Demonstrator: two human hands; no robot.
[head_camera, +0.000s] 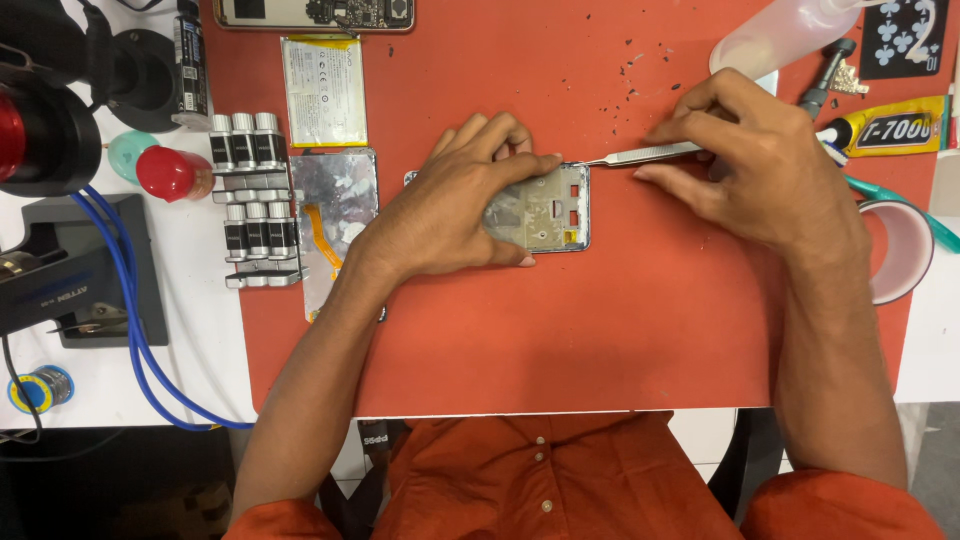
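On red mat (620, 340): phone frame under two-handed work.
Mid-mat, left hand (450, 205) presses flat on the metal phone frame (545, 210), fingers curled over its far edge. Right hand (760, 165) pinches steel tweezers (640, 155), tip touching the frame's far right corner. Beyond, far left: battery (322, 90).

Head camera, straight down, close overhead

L hand (450, 205) on phone frame (545, 210), R hand (760, 165) w/ tweezers (640, 155)
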